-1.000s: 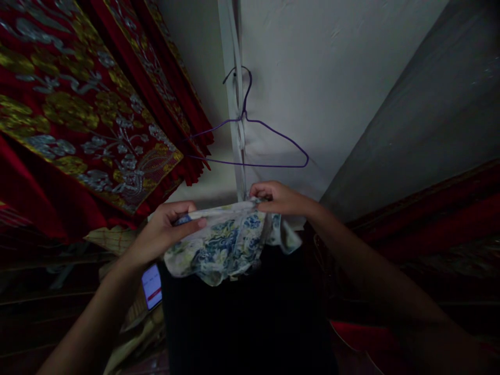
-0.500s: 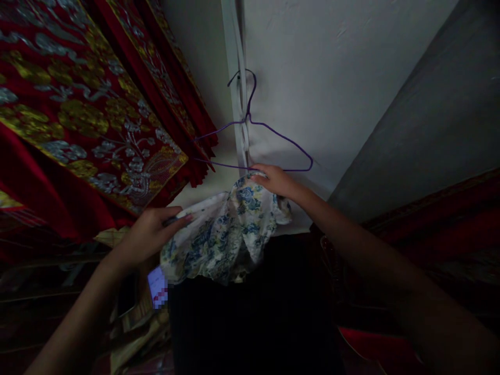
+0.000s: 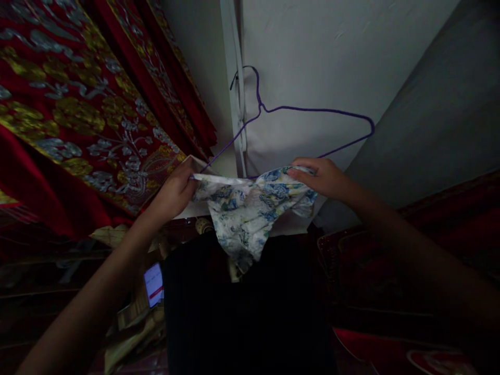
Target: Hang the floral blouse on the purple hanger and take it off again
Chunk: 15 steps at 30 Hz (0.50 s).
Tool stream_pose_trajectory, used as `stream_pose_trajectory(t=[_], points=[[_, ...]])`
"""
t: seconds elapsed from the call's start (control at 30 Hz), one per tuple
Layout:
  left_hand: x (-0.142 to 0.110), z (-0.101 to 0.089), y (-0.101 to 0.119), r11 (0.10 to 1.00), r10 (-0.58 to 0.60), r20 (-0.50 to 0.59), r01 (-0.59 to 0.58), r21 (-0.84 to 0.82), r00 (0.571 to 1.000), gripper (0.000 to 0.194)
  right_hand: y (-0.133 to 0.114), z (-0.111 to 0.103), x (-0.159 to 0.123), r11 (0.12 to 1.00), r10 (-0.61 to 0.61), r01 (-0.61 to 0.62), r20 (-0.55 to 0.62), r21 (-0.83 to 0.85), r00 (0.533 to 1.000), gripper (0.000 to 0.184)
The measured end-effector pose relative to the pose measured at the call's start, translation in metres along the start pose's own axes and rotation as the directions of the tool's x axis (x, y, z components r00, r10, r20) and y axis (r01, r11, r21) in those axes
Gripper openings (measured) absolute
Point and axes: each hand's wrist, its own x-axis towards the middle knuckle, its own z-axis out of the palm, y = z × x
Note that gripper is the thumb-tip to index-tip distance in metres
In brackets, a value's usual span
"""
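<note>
A small white garment with a blue and yellow floral print [image 3: 250,205] is stretched between my two hands. My left hand [image 3: 174,192] pinches its left edge, fingers closed. My right hand [image 3: 322,176] grips its right edge, also closed. The cloth lies along the bottom bar of a purple wire hanger [image 3: 308,110], which hangs by its hook from a white vertical strip [image 3: 232,94] on the pale wall. The hanger is swung wide to the right. The lower part of the garment droops in a point below my hands.
Red curtains with gold and silver embroidery [image 3: 78,104] hang at the left. A grey panel [image 3: 437,120] slants at the right. A dark cloth [image 3: 242,312] fills the bottom middle, with a lit phone screen [image 3: 153,284] beside it. Red patterned fabric [image 3: 390,271] lies at the lower right.
Both hands rose and spread apart, pulling the garment taut at the hanger's bottom bar. The hanger has turned, its right shoulder now reaching far to the right.
</note>
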Motion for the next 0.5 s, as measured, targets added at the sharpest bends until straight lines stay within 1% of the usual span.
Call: stream_pose_trajectory(t=[0.1, 0.17, 0.2, 0.27, 0.33, 0.37, 0.4, 0.43, 0.47, 0.5], points=[[0.025, 0.006, 0.014, 0.990, 0.034, -0.078, -0.044, -0.136, 0.996, 0.020, -0.011, 0.003, -0.003, 0.994, 0.010, -0.013, 0.025, 0.113, 1.000, 0.026], [0.041, 0.007, 0.023, 0.973, 0.080, -0.106, -0.101, -0.207, 0.991, 0.029, -0.019, 0.012, -0.004, 0.977, 0.039, -0.052, 0.070, 0.207, 0.997, 0.026], [0.049, 0.006, 0.027, 0.969, 0.106, -0.109, -0.127, -0.212, 0.988, 0.035, -0.022, 0.017, -0.005, 0.968, 0.058, -0.080, 0.100, 0.239, 0.993, 0.028], [0.061, 0.002, 0.031, 0.975, 0.137, -0.070, -0.147, -0.165, 0.988, 0.044, -0.027, 0.024, -0.005, 0.959, 0.088, -0.129, 0.169, 0.253, 0.982, 0.042], [0.067, -0.004, 0.029, 0.987, 0.135, 0.015, -0.133, -0.091, 0.991, 0.043, -0.028, 0.026, -0.008, 0.966, 0.088, -0.134, 0.209, 0.219, 0.974, 0.059], [0.069, -0.008, 0.026, 0.991, 0.122, 0.052, -0.118, -0.066, 0.991, 0.042, -0.028, 0.025, -0.010, 0.974, 0.080, -0.117, 0.186, 0.194, 0.979, 0.065], [0.069, -0.012, 0.023, 0.994, 0.101, 0.078, -0.097, -0.057, 0.992, 0.041, -0.028, 0.021, -0.013, 0.983, 0.074, -0.094, 0.128, 0.158, 0.989, 0.069], [0.069, -0.016, 0.019, 0.996, 0.076, 0.093, -0.070, -0.064, 0.993, 0.042, -0.027, 0.017, -0.016, 0.991, 0.071, -0.074, 0.035, 0.109, 0.997, 0.072], [0.068, -0.019, 0.017, 0.996, 0.048, 0.102, -0.040, -0.083, 0.994, 0.042, -0.025, 0.010, -0.019, 0.996, 0.071, -0.066, -0.091, 0.059, 0.993, 0.076], [0.068, -0.023, 0.015, 0.993, 0.020, 0.110, -0.008, -0.114, 0.994, 0.043, -0.023, 0.003, -0.022, 0.997, 0.074, -0.070, -0.229, 0.029, 0.971, 0.081]])
